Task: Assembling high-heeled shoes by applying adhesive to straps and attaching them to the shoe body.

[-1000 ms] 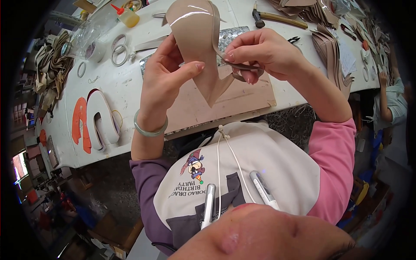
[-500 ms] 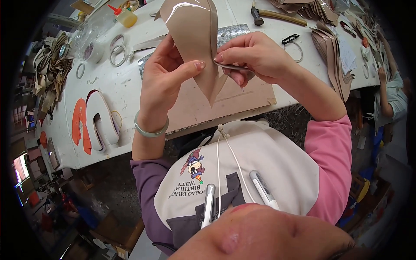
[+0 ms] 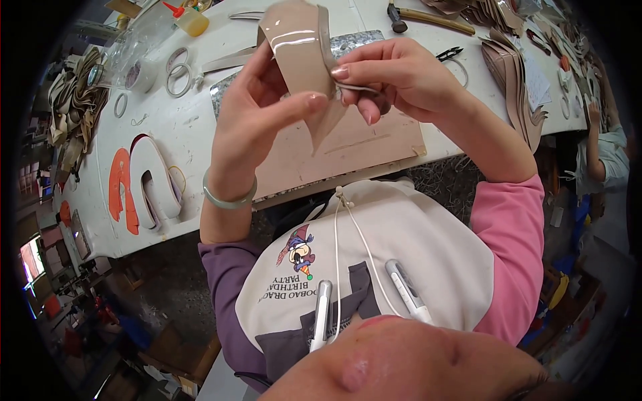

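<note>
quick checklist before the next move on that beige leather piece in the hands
1. Left hand has a grip on the glossy beige leather piece: ok, thumb and fingers pinch it from the side.
2. Right hand is on the piece's edge: ok, fingertips meet it near a thin strip.
3. What the right hand pinches, tool or strip end: cannot tell, mostly hidden.
4. Piece is held above the brown work board, not resting on it: ok.
5. Hammer lies apart from both hands: ok, far up the white table.
</note>
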